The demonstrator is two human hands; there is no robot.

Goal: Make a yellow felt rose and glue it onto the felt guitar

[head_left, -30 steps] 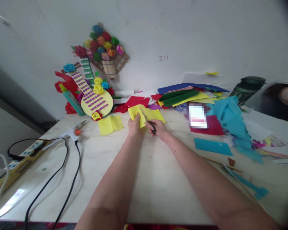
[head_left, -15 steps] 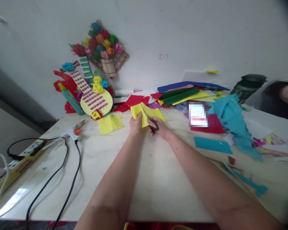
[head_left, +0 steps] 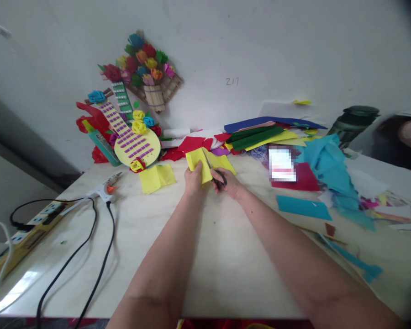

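Near the middle of the table, my left hand (head_left: pixel 193 179) grips a folded yellow paper (head_left: pixel 197 161) by its lower left part. Black-handled scissors (head_left: pixel 220 176) are in my right hand (head_left: pixel 230 183), their blades pointing up and left along the yellow paper. More yellow paper (head_left: pixel 225 163) extends to the right behind the blades. To the left of my hands, a separate creased yellow sheet (head_left: pixel 157 178) lies flat on the table.
A glue gun (head_left: pixel 104 192) with a black cord and a power strip (head_left: pixel 27 235) are at the left. Behind stand a flower-decorated paper guitar (head_left: pixel 137 148) and a green bottle (head_left: pixel 102 145). Coloured sheets (head_left: pixel 260 137) line the wall; blue paper (head_left: pixel 303 207) lies right.
The scissor blades have shifted very slightly against the yellow paper. Both hands stay in nearly the same place, and the view has moved slightly.
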